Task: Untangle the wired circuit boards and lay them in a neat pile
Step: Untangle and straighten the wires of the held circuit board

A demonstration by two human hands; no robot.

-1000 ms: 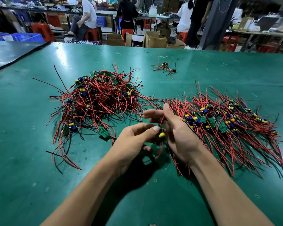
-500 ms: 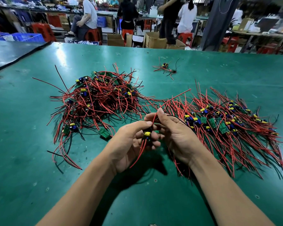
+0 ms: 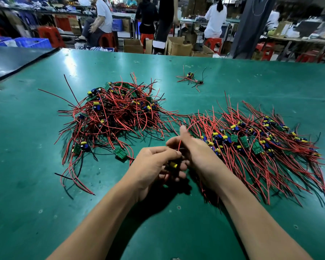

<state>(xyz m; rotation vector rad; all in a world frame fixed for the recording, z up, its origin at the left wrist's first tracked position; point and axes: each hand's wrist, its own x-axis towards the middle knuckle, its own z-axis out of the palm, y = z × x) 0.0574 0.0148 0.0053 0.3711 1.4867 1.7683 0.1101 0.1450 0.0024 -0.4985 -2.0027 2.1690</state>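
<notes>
Now we hold one wired circuit board [image 3: 173, 164], its yellow part showing, just above the green surface [image 3: 45, 203], near its front and between the two heaps. Our left grip [image 3: 154, 166] is curled round the board from the left. Our right grip [image 3: 197, 152] meets it from the right, thumb raised, fingers bent and pinching a red wire [image 3: 179, 145] that rises from the board. To the left lies the tangled heap [image 3: 116, 113] of boards and wires. To the right is the combed pile [image 3: 261, 147], its wires running roughly one way. A small stray cluster [image 3: 190, 77] sits farther back.
</notes>
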